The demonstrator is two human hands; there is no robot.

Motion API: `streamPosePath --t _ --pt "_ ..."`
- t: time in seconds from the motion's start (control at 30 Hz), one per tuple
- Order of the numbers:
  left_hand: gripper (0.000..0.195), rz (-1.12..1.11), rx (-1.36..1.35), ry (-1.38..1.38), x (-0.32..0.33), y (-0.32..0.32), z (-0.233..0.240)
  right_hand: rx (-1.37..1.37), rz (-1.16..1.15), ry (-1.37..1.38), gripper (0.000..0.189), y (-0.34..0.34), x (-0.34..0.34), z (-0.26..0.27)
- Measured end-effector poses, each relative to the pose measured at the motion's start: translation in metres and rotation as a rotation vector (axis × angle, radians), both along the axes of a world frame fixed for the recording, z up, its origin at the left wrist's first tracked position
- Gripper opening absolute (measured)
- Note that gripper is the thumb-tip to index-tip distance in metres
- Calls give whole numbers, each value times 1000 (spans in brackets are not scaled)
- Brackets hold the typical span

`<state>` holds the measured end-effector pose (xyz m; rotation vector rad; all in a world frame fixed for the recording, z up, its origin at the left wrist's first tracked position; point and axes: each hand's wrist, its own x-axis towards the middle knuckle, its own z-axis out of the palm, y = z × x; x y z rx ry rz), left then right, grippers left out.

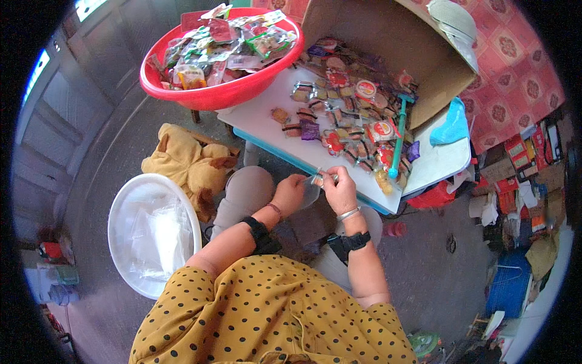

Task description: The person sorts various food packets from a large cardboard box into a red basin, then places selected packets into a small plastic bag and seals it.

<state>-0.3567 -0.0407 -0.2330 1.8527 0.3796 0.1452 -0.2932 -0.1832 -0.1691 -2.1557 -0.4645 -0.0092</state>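
My left hand (289, 194) pinches the edge of a clear plastic bag (310, 194) in front of the table's near edge. Close to its right, my right hand (340, 190) holds a small wrapped piece (319, 180) at the bag's mouth; whether the piece is inside the bag I cannot tell. Just beyond both hands, many small wrapped snacks (359, 133) lie heaped on the white table (268, 132), spilling from a cardboard box (377, 41) on its side. A green plastic tool with a T-shaped end (400, 136) rests on the heap's right side.
A red basin (204, 94) full of filled packets stands at the back left. At my left is a white basin (195, 227) holding clear bags, beside a tan plush cushion (182, 154). A blue cloth or bag (450, 125) lies on the table's right end. Cluttered shelves line the right.
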Motion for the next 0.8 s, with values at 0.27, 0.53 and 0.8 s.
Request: streamPosePath --t 0.27,0.53,0.8 --pt "27 -48 9 22 1 1 0 75 220 304 22 -1 -11 -40" --pt "24 -96 -11 0 0 -6 12 86 74 206 25 -7 -9 -41" --pt "24 -121 62 -24 2 -2 -2 180 -144 10 19 -7 -6 -59"
